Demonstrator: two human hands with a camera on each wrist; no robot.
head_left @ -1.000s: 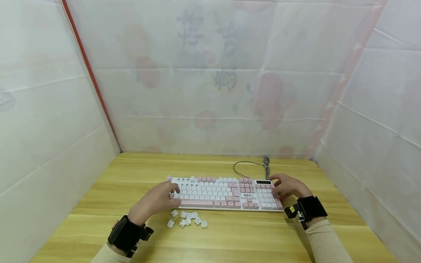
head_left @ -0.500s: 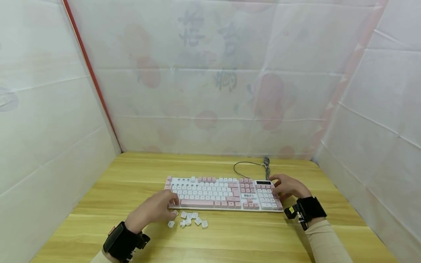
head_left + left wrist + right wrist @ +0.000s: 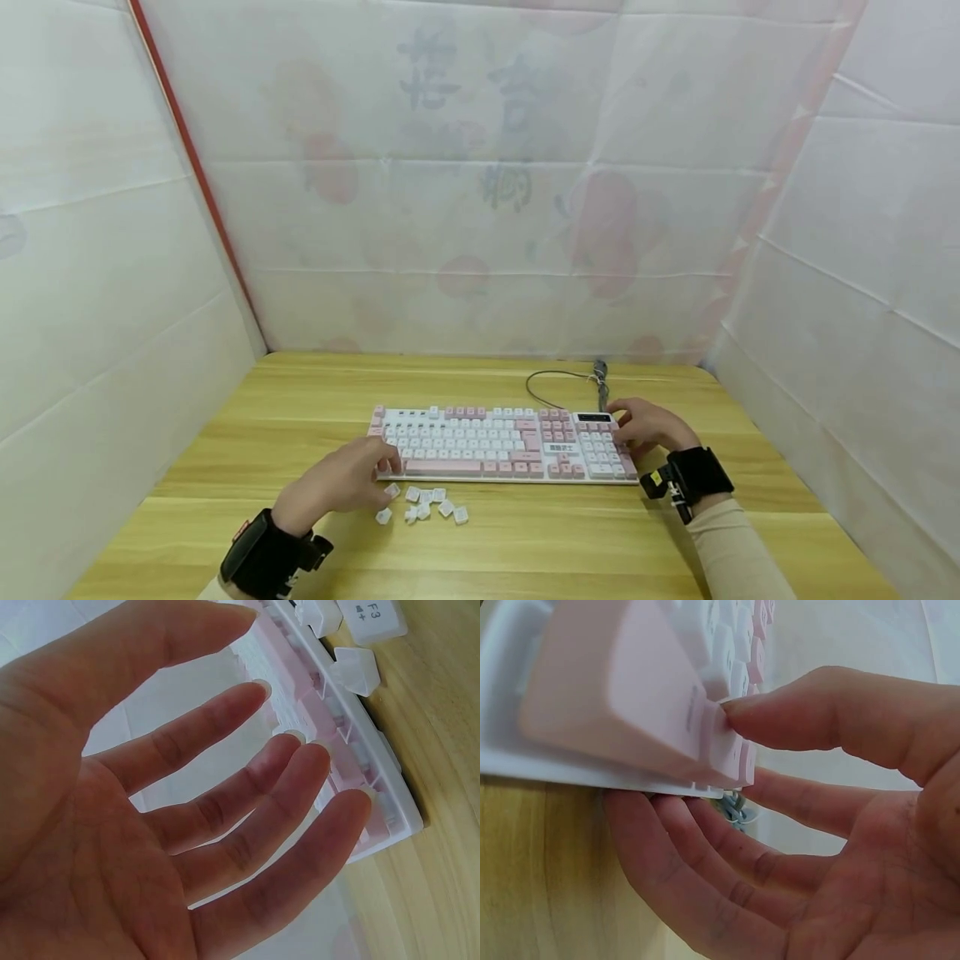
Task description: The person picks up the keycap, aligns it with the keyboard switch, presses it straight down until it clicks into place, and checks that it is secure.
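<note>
A white and pink keyboard (image 3: 465, 444) lies on the wooden table, with several bare key spots in its upper-left rows. My left hand (image 3: 348, 477) hovers at its front-left corner, thumb beside the loose keycaps. The left wrist view shows that hand's palm, its fingers (image 3: 262, 795) spread and slightly bent, with nothing between them and the thumb. Near them is a loose printed keycap (image 3: 373, 619). My right hand (image 3: 651, 427) grips the keyboard's right edge. In the right wrist view its thumb (image 3: 787, 716) presses a pink key while the fingers (image 3: 675, 870) reach under the rim.
Several loose white keycaps (image 3: 423, 511) are scattered on the table (image 3: 510, 550) just in front of the keyboard's left half. A grey cable (image 3: 600, 385) runs behind the keyboard on the right. White sheet walls (image 3: 480, 217) enclose the table at the back and both sides.
My left hand has moved down and left, from over the keyboard's left keys to its front corner by the loose keycaps. The right hand keeps its grip; the view has shifted slightly.
</note>
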